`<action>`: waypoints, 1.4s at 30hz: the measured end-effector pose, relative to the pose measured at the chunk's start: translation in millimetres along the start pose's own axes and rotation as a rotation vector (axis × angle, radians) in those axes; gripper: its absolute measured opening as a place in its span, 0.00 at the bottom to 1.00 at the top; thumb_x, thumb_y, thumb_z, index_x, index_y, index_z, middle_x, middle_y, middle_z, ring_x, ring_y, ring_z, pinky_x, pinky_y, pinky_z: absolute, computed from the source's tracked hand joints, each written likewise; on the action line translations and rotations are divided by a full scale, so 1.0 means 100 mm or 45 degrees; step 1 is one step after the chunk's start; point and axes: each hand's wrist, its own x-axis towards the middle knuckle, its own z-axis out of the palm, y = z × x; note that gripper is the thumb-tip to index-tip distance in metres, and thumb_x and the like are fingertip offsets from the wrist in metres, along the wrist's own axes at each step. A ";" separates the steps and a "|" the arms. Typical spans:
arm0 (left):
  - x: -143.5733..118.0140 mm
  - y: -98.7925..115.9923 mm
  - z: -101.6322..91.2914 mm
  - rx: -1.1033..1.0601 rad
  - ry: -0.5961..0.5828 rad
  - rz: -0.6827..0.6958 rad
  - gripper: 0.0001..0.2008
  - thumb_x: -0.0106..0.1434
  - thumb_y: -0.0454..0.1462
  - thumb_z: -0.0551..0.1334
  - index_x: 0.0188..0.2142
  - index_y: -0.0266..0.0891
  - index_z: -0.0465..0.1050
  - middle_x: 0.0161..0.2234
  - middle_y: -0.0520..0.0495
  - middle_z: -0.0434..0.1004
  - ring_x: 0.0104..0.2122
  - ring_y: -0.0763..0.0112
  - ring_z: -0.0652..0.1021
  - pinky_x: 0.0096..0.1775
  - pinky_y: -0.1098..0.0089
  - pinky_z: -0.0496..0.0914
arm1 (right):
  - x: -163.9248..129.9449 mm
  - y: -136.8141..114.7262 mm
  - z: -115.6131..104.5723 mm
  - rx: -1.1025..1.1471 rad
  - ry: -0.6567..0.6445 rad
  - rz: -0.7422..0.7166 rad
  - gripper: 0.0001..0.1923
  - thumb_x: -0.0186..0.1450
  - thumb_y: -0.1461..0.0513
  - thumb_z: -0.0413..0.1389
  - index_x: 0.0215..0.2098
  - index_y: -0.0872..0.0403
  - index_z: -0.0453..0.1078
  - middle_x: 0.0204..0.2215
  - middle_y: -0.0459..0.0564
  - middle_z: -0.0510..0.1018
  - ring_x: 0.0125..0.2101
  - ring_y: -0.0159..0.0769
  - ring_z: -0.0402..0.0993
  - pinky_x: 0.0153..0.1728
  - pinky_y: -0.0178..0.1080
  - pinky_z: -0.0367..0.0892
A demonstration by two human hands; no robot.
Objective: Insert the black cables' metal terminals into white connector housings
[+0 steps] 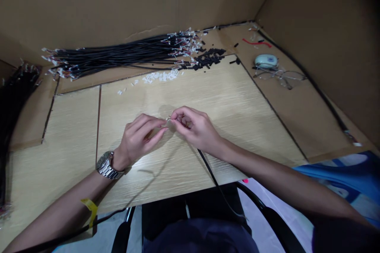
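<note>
Black cable (pixel 211 172) is trailing off the table (pixel 237 99) edge; left hand (pixel 139 136) and right hand (pixel 194 126) are pinching its tip together; wire bundle (pixel 118 53), white connectors (pixel 162 76) are lying untouched behind.

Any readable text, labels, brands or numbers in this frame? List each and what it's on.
None readable.
Wristwatch on the left hand: dial turned away, no brand visible.
Yellow tag on the left forearm: no print legible.
Pale oval case by the eyeglasses: any marking too small to read.
Blue printed cloth at right: pattern only, no letters made out.
</note>
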 end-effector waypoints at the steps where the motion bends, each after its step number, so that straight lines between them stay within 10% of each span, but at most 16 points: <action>1: 0.00 0.00 0.00 -0.024 0.001 -0.026 0.12 0.60 0.30 0.67 0.45 0.39 0.74 0.35 0.47 0.80 0.32 0.71 0.78 0.32 0.71 0.74 | 0.00 0.00 0.00 -0.013 0.013 -0.006 0.02 0.67 0.64 0.55 0.37 0.55 0.69 0.29 0.45 0.74 0.26 0.29 0.67 0.29 0.34 0.63; 12: 0.06 0.07 0.03 -0.256 -0.043 -0.301 0.05 0.64 0.30 0.64 0.40 0.37 0.76 0.33 0.46 0.79 0.30 0.74 0.76 0.30 0.74 0.70 | -0.01 0.01 0.01 -0.071 -0.046 -0.125 0.05 0.67 0.66 0.55 0.40 0.55 0.72 0.33 0.48 0.77 0.29 0.30 0.69 0.32 0.34 0.65; 22: 0.05 0.07 0.02 -0.237 -0.042 -0.271 0.04 0.64 0.30 0.64 0.39 0.37 0.75 0.31 0.47 0.78 0.27 0.75 0.74 0.26 0.75 0.67 | 0.02 -0.02 0.06 0.823 -0.216 0.670 0.12 0.62 0.56 0.62 0.36 0.53 0.66 0.18 0.34 0.63 0.10 0.22 0.57 0.08 0.28 0.56; 29: 0.04 0.04 0.03 -0.429 0.031 -0.578 0.05 0.66 0.36 0.63 0.35 0.37 0.73 0.28 0.49 0.74 0.23 0.77 0.71 0.22 0.77 0.65 | 0.02 -0.02 0.07 0.700 -0.146 0.541 0.09 0.65 0.57 0.59 0.35 0.53 0.65 0.18 0.34 0.62 0.13 0.21 0.55 0.12 0.27 0.54; 42: 0.15 0.01 -0.06 -1.423 -0.520 -1.081 0.08 0.66 0.39 0.63 0.33 0.37 0.76 0.25 0.50 0.74 0.19 0.78 0.72 0.16 0.79 0.68 | -0.03 -0.10 -0.02 0.330 -0.222 0.184 0.04 0.68 0.61 0.53 0.36 0.53 0.64 0.25 0.42 0.67 0.24 0.27 0.61 0.23 0.32 0.57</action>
